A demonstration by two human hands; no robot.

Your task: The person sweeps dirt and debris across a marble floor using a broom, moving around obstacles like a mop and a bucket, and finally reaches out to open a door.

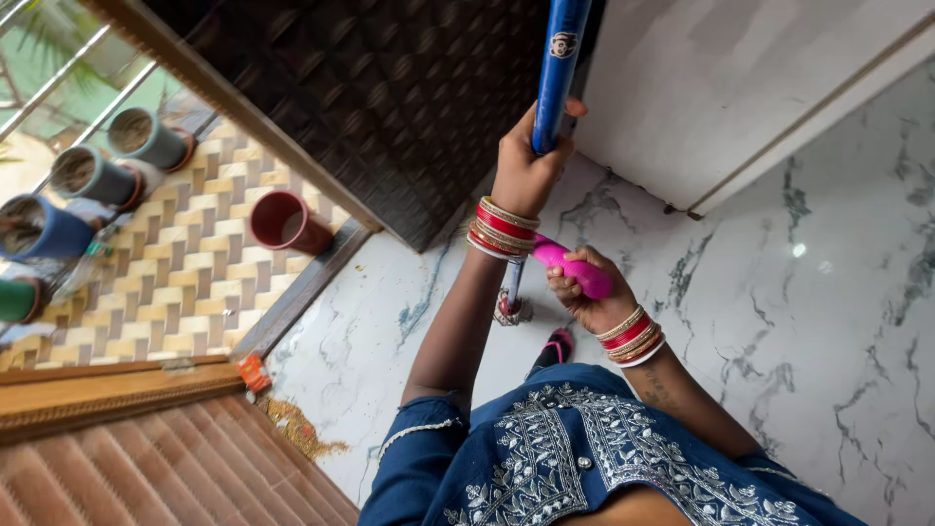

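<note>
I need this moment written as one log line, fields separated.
left hand: grips blue pole | right hand: holds pink handle | floor: white marble

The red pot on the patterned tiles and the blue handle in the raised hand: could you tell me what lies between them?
In the head view, the dark woven door panel and its wooden frame lie between the red pot and the blue handle gripped by the left hand.

Embroidered blue tunic (pixel 575 458), red-gold bangles (pixel 502 229)

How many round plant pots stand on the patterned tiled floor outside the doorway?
5: red pot nearest the doorway; two grey pots, a blue pot, a green pot along the railing; more may be hidden.
</note>
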